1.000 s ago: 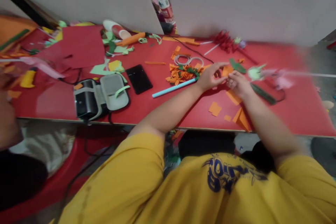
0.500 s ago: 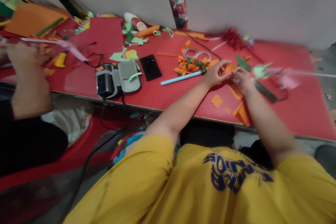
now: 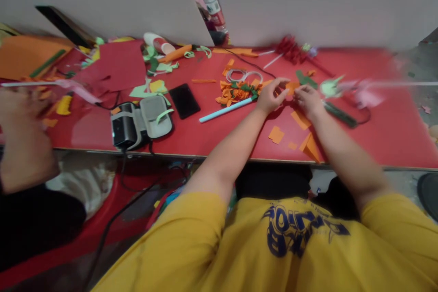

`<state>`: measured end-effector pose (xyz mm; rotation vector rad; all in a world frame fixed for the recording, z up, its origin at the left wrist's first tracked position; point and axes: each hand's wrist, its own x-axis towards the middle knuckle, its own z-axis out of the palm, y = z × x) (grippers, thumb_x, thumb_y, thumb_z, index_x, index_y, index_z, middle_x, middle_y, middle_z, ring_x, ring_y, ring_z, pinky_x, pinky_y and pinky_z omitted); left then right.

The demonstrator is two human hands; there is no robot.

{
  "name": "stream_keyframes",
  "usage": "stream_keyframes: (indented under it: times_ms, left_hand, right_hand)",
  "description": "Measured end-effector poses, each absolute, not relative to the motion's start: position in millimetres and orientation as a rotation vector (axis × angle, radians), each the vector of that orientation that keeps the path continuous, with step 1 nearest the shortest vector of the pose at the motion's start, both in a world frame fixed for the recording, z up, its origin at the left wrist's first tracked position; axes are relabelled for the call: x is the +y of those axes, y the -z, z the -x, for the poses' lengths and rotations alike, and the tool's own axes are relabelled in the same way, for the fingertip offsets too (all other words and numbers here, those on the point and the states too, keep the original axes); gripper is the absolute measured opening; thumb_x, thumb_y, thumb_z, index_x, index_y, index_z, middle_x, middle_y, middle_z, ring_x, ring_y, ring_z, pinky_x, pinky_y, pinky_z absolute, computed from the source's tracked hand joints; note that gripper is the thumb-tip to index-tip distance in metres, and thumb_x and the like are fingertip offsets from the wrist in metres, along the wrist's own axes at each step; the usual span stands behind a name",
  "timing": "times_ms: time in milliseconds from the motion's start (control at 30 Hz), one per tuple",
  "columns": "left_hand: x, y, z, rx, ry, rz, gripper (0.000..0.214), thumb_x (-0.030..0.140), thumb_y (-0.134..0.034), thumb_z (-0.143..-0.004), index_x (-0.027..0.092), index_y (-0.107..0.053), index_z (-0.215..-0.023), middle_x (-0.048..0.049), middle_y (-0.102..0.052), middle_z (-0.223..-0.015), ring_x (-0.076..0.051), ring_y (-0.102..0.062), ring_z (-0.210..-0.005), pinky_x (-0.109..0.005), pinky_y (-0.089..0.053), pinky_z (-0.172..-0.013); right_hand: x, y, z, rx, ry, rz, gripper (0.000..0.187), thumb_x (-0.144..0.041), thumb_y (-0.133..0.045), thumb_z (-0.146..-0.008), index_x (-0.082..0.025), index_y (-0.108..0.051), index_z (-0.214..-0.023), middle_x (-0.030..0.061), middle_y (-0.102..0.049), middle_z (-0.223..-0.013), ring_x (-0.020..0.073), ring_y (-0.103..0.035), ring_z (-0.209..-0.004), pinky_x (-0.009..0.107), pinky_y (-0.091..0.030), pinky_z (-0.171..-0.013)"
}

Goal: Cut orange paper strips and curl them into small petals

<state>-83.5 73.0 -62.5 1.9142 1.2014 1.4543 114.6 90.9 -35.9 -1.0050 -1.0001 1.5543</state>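
Note:
A small piece of orange paper (image 3: 292, 86) is held between my two hands above the red table. My left hand (image 3: 273, 96) has its thumb and fingers curled around the paper's left edge. From the other side, my right hand (image 3: 308, 99) pinches it with bent fingers. Close to my left wrist lies a bunch of crumpled orange paper petals (image 3: 236, 93) with green bits. A light blue stick (image 3: 226, 110) extends from that bunch toward the left. Beneath my right forearm are cut orange paper pieces (image 3: 301, 119), and an orange square (image 3: 276, 134) lies nearer the table edge.
A black phone (image 3: 184, 101) and an open grey case (image 3: 155, 116) lie left of me. Beyond my right hand are a dark green tool (image 3: 340, 115) with a cord and a pink paper flower (image 3: 367, 93). Another person's hand (image 3: 20, 105) works at far left.
The view has shifted, so the table items appear further left and mostly lower. Both my hands stay at the orange paper with little movement. The other person's arm appears further left.

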Motion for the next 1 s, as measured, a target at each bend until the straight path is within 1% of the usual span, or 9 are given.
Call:
stream_keyframes:
  times_ms: [100,200,300,400,533,667,767,900,1000]
  left_hand:
    - [76.8,66.0,84.4,1.22,-1.455,-1.849,0.053,0.065,-0.071,-0.106,0.023,-0.077,-0.139,-0.0091,-0.08,-0.107,-0.022,-0.076,-0.09,-0.037,-0.063,-0.087]
    - [81.8,69.5,86.8,1.179,-1.45,-1.783,0.057,0.072,-0.075,-0.102,0.025,-0.077,-0.134,-0.0069,-0.076,-0.1,-0.021,-0.072,-0.086,-0.037,-0.06,-0.082]
    - [87.1,71.3,90.9,1.143,-1.44,-1.767,0.066,0.083,-0.077,-0.1,0.027,-0.077,-0.135,-0.0051,-0.072,-0.096,-0.02,-0.07,-0.083,-0.036,-0.059,-0.079]
    - [91.9,71.9,94.7,1.091,-1.457,-1.782,0.073,0.09,-0.074,-0.101,0.028,-0.077,-0.139,-0.0041,-0.068,-0.093,-0.021,-0.071,-0.084,-0.037,-0.06,-0.08]
    - [94.9,72.9,96.8,1.028,-1.474,-1.784,0.077,0.094,-0.072,-0.103,0.03,-0.075,-0.144,-0.0037,-0.065,-0.093,-0.021,-0.071,-0.085,-0.038,-0.06,-0.081]
    - [94.6,72.9,97.5,1.035,-1.457,-1.761,0.077,0.095,-0.07,-0.103,0.03,-0.073,-0.146,-0.0042,-0.066,-0.094,-0.022,-0.072,-0.084,-0.039,-0.062,-0.08]
    - [93.0,70.7,98.2,1.063,-1.463,-1.746,0.079,0.098,-0.07,-0.102,0.031,-0.074,-0.145,-0.0036,-0.066,-0.092,-0.022,-0.073,-0.083,-0.04,-0.063,-0.081]
    - [90.8,67.0,100.0,1.087,-1.445,-1.696,0.083,0.101,-0.074,-0.095,0.033,-0.074,-0.142,-0.0023,-0.065,-0.091,-0.02,-0.069,-0.08,-0.039,-0.061,-0.081]
    - [89.4,66.6,102.7,1.089,-1.441,-1.692,0.079,0.098,-0.076,-0.096,0.033,-0.074,-0.14,-0.0023,-0.066,-0.091,-0.02,-0.067,-0.079,-0.038,-0.06,-0.08]
  right_hand:
    - [90.3,37.2,-111.1,-0.988,-1.547,1.017,0.038,-0.022,-0.101,-0.083,-0.025,-0.063,-0.084,-0.0067,-0.066,-0.071,0.0111,-0.069,-0.067,0.02,-0.057,-0.064]
    - [92.5,39.4,-108.7,-1.026,-1.509,1.023,0.035,-0.021,-0.099,-0.086,-0.026,-0.065,-0.082,-0.006,-0.066,-0.069,0.0121,-0.07,-0.066,0.019,-0.052,-0.058]
    - [96.6,41.6,-109.3,-1.153,-1.367,1.026,0.035,-0.023,-0.1,-0.088,-0.026,-0.066,-0.08,-0.0064,-0.063,-0.067,0.011,-0.061,-0.061,0.02,-0.044,-0.054]
    - [98.6,41.1,-112.3,-1.28,-1.204,1.031,0.03,-0.026,-0.1,-0.091,-0.026,-0.071,-0.08,-0.0062,-0.061,-0.066,0.0108,-0.05,-0.058,0.024,-0.039,-0.052]
    - [95.2,36.0,-115.9,-1.33,-1.171,1.02,0.023,-0.034,-0.096,-0.094,-0.027,-0.077,-0.084,-0.005,-0.06,-0.066,0.0129,-0.049,-0.06,0.027,-0.04,-0.055]
    - [92.6,33.7,-116.3,-1.302,-1.194,1.008,0.02,-0.037,-0.095,-0.09,-0.025,-0.08,-0.083,-0.0042,-0.06,-0.067,0.0132,-0.049,-0.064,0.027,-0.04,-0.058]
    - [92.9,35.4,-114.8,-1.25,-1.227,1.002,0.023,-0.039,-0.097,-0.088,-0.025,-0.08,-0.083,-0.004,-0.061,-0.069,0.0134,-0.05,-0.065,0.028,-0.041,-0.058]
    - [93.0,35.9,-113.0,-1.203,-1.246,0.978,0.026,-0.039,-0.101,-0.09,-0.025,-0.08,-0.087,-0.0028,-0.067,-0.076,0.0134,-0.058,-0.069,0.027,-0.047,-0.061]
    - [92.1,32.2,-114.0,-1.194,-1.284,0.928,0.025,-0.039,-0.102,-0.095,-0.027,-0.079,-0.094,-0.0021,-0.071,-0.082,0.0139,-0.064,-0.074,0.026,-0.052,-0.065]
